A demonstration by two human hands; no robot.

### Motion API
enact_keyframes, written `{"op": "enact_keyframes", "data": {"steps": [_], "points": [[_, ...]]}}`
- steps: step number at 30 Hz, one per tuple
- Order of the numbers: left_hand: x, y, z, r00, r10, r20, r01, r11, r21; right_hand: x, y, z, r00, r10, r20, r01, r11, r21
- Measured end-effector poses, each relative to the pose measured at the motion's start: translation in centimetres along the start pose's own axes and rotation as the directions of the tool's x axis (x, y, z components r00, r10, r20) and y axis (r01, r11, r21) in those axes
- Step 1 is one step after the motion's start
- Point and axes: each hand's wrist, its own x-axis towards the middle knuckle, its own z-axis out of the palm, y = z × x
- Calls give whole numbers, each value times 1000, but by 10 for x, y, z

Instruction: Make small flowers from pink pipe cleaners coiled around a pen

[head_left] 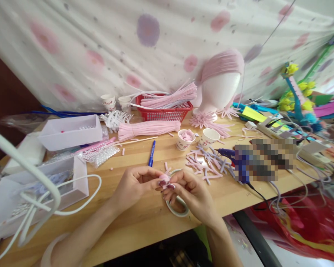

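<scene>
My left hand (pixel 137 187) and my right hand (pixel 196 194) meet above the front of the table, fingertips pinched together. Between them is a small piece of pink pipe cleaner (pixel 164 178), partly hidden by the fingers. Under my right hand lies a pale ring like a tape roll (pixel 180 214), its upper part covered by the hand. Cut pink and lilac pipe cleaner pieces (pixel 202 163) are scattered to the right. A paper cup (pixel 185 142) holding short pink pieces stands beyond, beside another paper cup (pixel 208 138).
A blue marker (pixel 151 154) lies past my left hand. To the right rests a blue glue gun (pixel 242 168) with a cord. A red basket (pixel 164 114) and a pink bundle (pixel 149 129) are behind. White cable (pixel 97 185) loops over boxes at left. A foam head (pixel 221 89) stands at the back.
</scene>
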Motion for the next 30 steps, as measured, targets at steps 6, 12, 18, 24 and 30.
{"op": "enact_keyframes", "data": {"steps": [6, 12, 18, 24, 30], "points": [[0, -3, 0, 995, 35, -94, -34, 999, 22, -1, 5, 7, 978, -110, -177, 95, 991, -90], [-2, -12, 0, 988, 101, -121, -89, 991, 102, -1, 12, 15, 944, -228, -240, 151, 942, -301], [-8, -18, 6, 942, 308, -137, -247, 908, 339, -1, 16, 29, 840, -422, -341, 224, 842, -490], [-10, -16, 10, 932, 339, -130, -258, 869, 422, -3, 16, 33, 841, -495, -219, 326, 785, -527], [-6, -12, 5, 955, 214, -204, -171, 963, 208, -5, 2, 5, 799, -578, -166, 308, 631, -712]]}}
